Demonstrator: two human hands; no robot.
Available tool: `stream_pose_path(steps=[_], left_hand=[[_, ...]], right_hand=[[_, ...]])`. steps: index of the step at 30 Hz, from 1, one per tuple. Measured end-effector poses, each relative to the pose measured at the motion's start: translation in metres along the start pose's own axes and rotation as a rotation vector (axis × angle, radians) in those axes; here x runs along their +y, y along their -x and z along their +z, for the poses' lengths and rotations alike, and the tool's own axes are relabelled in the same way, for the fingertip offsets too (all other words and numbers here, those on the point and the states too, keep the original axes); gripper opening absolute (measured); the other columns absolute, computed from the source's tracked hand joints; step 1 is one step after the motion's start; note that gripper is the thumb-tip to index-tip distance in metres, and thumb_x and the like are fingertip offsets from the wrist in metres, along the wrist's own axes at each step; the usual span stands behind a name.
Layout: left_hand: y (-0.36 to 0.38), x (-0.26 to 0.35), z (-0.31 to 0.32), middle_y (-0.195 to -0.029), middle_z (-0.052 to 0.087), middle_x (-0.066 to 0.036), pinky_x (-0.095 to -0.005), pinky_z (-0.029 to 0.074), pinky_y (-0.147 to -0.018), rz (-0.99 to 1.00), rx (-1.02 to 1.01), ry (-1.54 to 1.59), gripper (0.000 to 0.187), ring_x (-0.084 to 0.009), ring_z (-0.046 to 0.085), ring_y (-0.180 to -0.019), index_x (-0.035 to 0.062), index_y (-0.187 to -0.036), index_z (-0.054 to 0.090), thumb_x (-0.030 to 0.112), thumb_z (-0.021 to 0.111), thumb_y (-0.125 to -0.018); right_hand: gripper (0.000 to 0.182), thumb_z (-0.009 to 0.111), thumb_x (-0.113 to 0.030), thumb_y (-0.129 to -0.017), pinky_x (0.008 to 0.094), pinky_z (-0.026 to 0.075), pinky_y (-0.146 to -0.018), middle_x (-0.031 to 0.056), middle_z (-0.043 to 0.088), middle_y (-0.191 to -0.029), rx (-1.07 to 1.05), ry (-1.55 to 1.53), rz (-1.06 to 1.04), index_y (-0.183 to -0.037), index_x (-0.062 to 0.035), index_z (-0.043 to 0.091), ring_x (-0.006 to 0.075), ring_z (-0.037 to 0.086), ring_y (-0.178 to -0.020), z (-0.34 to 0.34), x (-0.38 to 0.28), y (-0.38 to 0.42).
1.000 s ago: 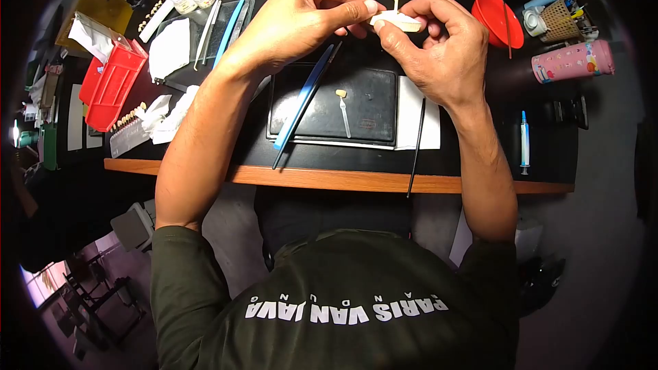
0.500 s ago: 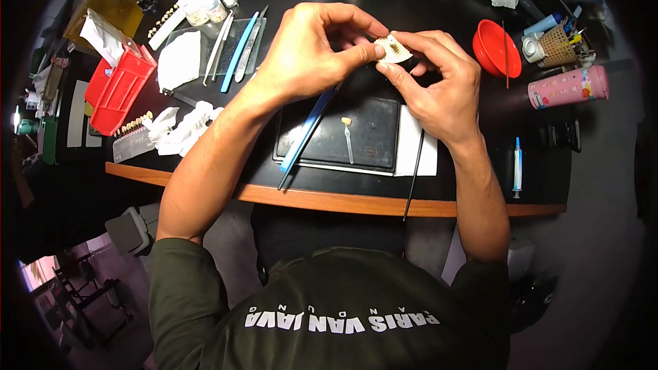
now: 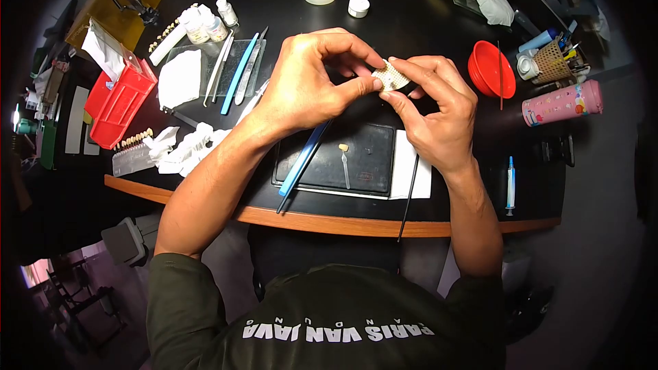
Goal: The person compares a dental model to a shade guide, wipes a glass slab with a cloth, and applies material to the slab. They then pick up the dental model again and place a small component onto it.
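Note:
Between my two hands is a small cream perforated plate (image 3: 391, 77), dotted with holes. My left hand (image 3: 319, 75) pinches its left edge with thumb and index finger. From the other side, my right hand (image 3: 439, 106) holds it between thumb and fingertips. Below them a black slab (image 3: 319, 164) lies on the table. A tiny yellowish tooth-like piece (image 3: 343, 146) sits on it at the tip of a thin translucent stick (image 3: 346, 171). A blue-handled tool (image 3: 301, 161) lies across the slab's left side, partly hidden by my left hand.
Tweezers (image 3: 219, 68) and a blue-handled instrument (image 3: 240, 72) lie on a glass plate at left, near small bottles (image 3: 195, 24). A red tissue box (image 3: 123, 106) stands further left. At right are red bowls (image 3: 490, 68), a pink bottle (image 3: 565, 103) and a syringe (image 3: 510, 185).
The perforated plate has turned in my fingers, so its dotted face shows more evenly. My hands and the whole table sit lower in view as the camera has tilted up.

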State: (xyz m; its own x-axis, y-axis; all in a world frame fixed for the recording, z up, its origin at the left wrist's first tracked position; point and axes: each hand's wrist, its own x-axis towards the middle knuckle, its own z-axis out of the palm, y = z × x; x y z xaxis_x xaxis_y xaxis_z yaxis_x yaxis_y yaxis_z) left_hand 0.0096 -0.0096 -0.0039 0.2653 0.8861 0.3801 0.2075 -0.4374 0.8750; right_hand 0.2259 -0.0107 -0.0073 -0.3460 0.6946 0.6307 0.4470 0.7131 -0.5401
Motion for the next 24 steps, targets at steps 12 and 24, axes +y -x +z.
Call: stream_pose_path(steps=[12, 24], left_hand=[[0.0000, 0.0043, -0.0017, -0.108, 0.077, -0.010, -0.0312, 0.058, -0.086, 0.014, -0.031, -0.047, 0.024, -0.0173, 0.073, -0.098, 0.0012, -0.105, 0.078, 0.006, 0.085, -0.083], [0.0005, 0.0007, -0.0014, -0.110, 0.078, -0.010, -0.0321, 0.057, -0.089, 0.024, -0.051, -0.039, 0.029, -0.0169, 0.072, -0.099, 0.0020, -0.111, 0.078, 0.010, 0.086, -0.084]], right_hand=[[0.041, 0.086, 0.003, -0.072, 0.0288, 0.057, -0.062, 0.0070, 0.068, -0.096, 0.022, 0.032, -0.014, -0.112, -0.0035, 0.078, 0.0201, 0.064, -0.087, -0.0014, -0.0013, -0.0001], [0.040, 0.085, 0.002, -0.069, 0.0293, 0.055, -0.062, 0.0067, 0.068, -0.091, 0.046, 0.082, -0.043, -0.108, -0.0022, 0.078, 0.0193, 0.063, -0.083, -0.0017, -0.0008, 0.0005]])
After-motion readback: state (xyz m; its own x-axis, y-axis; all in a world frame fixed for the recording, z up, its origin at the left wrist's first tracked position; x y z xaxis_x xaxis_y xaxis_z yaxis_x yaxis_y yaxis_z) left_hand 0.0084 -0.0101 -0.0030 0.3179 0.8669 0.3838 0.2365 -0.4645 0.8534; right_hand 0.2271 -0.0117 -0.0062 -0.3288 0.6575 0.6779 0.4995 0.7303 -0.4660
